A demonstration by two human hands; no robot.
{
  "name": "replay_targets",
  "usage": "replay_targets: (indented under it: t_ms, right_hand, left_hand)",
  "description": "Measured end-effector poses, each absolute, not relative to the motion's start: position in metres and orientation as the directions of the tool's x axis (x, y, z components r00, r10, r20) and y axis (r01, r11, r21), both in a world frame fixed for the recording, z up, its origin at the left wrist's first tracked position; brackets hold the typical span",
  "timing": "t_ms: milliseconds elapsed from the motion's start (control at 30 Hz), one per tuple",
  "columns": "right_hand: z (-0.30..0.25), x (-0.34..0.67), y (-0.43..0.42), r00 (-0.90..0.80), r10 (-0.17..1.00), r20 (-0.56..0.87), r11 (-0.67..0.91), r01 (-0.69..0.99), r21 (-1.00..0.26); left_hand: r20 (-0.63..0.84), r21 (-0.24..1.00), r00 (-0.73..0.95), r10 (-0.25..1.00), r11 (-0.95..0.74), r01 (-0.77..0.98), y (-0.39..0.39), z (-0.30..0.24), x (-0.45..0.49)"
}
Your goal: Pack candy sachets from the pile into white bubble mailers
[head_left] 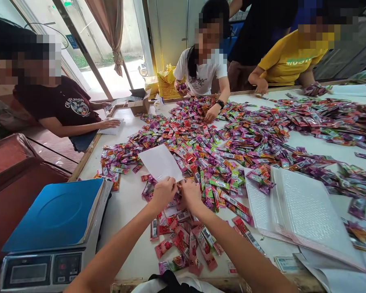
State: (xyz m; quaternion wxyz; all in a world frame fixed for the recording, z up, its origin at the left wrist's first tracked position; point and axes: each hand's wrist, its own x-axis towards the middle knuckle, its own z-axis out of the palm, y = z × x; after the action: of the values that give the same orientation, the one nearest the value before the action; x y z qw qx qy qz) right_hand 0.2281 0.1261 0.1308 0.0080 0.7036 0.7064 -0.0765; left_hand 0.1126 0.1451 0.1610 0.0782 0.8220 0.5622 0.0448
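Note:
My left hand [164, 192] and my right hand [190, 193] meet at the near edge of a white padded envelope [159, 162] lying on the table. Both pinch its opening, fingers closed on it. Around and under my hands lie several colourful candy packets [201, 146], red, purple and green. More red packets [183, 240] sit between my forearms near the table's front edge.
A blue-topped weighing scale [53, 219] stands at the front left. A stack of white bubble mailers [305, 211] lies at the right. Three other people sit around the white table [131, 199]; one person's hand [212, 113] is in the candy pile. A cardboard box [139, 102] sits at the back.

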Motion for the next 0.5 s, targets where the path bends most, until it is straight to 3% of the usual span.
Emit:
replay_targets:
  t_ms: [267, 500]
  right_hand:
    - [0.139, 0.229, 0.149, 0.028, 0.973, -0.227, -0.061, 0.989, -0.138]
    - [0.138, 0.228, 0.149, 0.048, 0.972, -0.231, -0.083, 0.986, -0.147]
  left_hand:
    - [-0.085, 0.157, 0.222, 0.971, -0.207, 0.966, 0.139, 0.163, 0.117]
    - [-0.087, 0.159, 0.128, 0.988, -0.113, 0.981, 0.142, 0.154, 0.109]
